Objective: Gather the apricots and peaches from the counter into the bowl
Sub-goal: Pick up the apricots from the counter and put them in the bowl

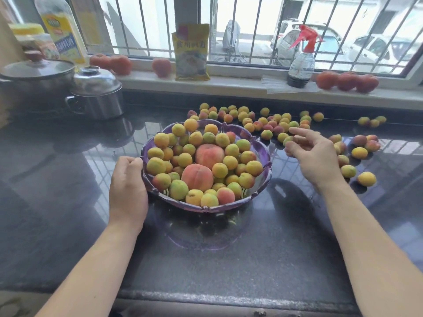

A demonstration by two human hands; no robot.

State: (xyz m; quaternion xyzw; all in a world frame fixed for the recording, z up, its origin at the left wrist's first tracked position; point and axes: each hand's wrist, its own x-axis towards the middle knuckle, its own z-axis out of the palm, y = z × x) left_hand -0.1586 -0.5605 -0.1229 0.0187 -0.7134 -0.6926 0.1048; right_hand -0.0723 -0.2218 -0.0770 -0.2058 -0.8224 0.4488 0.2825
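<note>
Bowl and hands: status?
Left hand grips bowl rim. Right hand open, over loose apricots. Two peaches in bowl. Nothing blocking.

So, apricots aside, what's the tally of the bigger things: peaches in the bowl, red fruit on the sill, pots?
Peaches in the bowl: 2
Red fruit on the sill: 6
Pots: 2
Total: 10

We see purple scalloped bowl (265, 156) heaped with apricots (230, 162), two peaches (197, 177); loose apricots (249, 121) scattered behind and right.
</note>
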